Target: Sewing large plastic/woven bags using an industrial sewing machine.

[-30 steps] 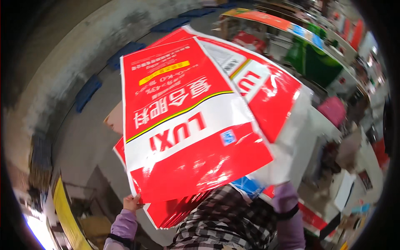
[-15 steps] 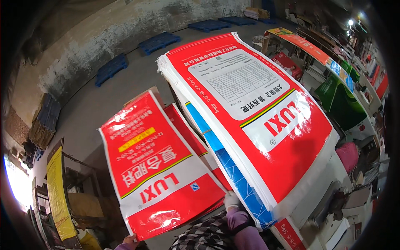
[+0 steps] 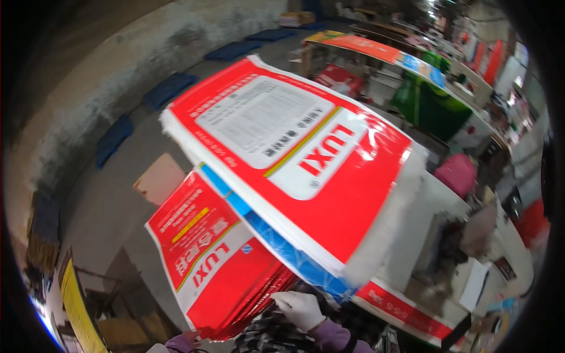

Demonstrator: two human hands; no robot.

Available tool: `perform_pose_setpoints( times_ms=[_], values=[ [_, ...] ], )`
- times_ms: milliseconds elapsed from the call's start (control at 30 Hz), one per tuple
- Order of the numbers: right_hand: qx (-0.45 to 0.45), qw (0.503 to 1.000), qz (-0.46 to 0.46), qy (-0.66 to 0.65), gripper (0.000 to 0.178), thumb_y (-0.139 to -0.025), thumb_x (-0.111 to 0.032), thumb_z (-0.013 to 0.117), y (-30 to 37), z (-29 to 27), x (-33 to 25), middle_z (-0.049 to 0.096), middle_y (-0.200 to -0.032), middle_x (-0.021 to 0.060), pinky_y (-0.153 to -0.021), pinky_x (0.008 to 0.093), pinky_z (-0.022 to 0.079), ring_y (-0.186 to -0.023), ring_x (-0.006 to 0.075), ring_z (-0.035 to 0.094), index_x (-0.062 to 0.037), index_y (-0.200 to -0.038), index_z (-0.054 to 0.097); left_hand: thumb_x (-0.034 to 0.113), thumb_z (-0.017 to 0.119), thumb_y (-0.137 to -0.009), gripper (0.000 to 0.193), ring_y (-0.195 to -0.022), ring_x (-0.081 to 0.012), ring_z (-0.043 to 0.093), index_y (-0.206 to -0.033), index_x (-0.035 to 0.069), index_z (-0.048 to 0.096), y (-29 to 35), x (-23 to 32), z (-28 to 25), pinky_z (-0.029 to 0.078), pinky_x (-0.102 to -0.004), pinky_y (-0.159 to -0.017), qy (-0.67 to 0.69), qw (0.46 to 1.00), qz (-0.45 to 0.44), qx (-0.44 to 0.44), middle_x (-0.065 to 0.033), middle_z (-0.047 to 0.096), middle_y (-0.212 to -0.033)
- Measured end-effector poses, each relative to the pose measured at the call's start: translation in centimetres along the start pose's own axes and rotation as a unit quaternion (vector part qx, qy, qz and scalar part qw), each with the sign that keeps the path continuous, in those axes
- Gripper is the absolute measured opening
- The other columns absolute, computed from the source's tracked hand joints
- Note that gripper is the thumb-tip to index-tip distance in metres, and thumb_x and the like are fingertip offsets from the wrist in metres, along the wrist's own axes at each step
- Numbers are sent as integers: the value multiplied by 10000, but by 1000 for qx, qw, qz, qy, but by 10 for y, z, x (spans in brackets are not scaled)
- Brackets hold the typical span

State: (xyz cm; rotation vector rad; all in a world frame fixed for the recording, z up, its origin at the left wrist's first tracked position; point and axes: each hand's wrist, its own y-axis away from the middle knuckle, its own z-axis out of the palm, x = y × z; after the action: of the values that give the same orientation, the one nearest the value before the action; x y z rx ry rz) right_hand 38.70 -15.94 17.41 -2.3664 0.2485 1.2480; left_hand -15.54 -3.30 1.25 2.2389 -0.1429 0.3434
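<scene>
My left hand (image 3: 187, 340), in a purple sleeve, is at the near left corner of a red and white woven sack (image 3: 226, 297), its fingers closed at that corner and partly blurred. This sack lies on top of a pile of similar red sacks, whose edges fan out toward me. My right hand (image 3: 300, 310), in a white glove, is just beside the pile's near right edge. Its fingers are curled together, and what they hold, if anything, is too small to name. A taller stack of sacks (image 3: 359, 229) rises to the right, red and white on top with blue ones along its side.
A white table (image 3: 406, 226) with clutter stands at the right, a pink bundle (image 3: 457, 175) beside it. Blue pallets (image 3: 169, 89) line the wall. A yellow-covered frame (image 3: 82, 306) is at the lower left, and a green sheet (image 3: 432, 106) hangs at the back right.
The view has swung to the right. The red sack that hung from my left hand now lies level on the lower pile. My right hand has come further into view, fingers curled.
</scene>
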Motion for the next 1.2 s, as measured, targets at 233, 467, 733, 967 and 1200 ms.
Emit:
perform_pose_setpoints(
  times_ms=[233,467,733,967,1200],
  values=[
    [-3,918,109,380,767,-745,-345,706,-57,-122,20,371,-1450,168,-1059,550,303,-1342,369,333,-74,-1399,412,228,800,-716,545,-921,-298,671,-1200,60,613,-115,26,-92,538,-385,-804,-163,955,-68,239,-150,696,-986],
    [-107,892,109,426,543,-869,-174,524,-64,-121,32,374,-1436,226,-894,572,471,-1305,448,381,-49,-1386,417,35,639,-842,338,-1036,-209,617,-1179,28,622,-141,350,-174,509,-320,-866,171,909,349,151,-108,659,-1103],
    [-19,919,11,394,193,-831,-155,554,-42,-132,58,600,-970,109,-717,360,527,-912,268,599,-26,-959,620,186,597,-915,241,-866,-146,634,-1130,83,631,-83,527,-152,531,-297,-707,311,896,316,-15,-35,661,-990],
    [67,913,-61,397,431,-808,-335,639,-20,-151,54,574,-1111,122,-834,415,490,-1066,304,519,-28,-1104,579,463,556,-920,352,-582,-119,531,-948,117,615,-80,562,-143,432,-290,-500,288,932,199,95,-14,610,-764],
    [-118,889,5,442,510,-857,-306,593,-44,-145,67,517,-1291,207,-916,419,483,-1177,356,498,-18,-1269,512,342,669,-877,283,-463,-71,422,-792,76,620,-74,586,-146,330,-218,-390,236,940,234,77,-11,578,-651]
  ],
)
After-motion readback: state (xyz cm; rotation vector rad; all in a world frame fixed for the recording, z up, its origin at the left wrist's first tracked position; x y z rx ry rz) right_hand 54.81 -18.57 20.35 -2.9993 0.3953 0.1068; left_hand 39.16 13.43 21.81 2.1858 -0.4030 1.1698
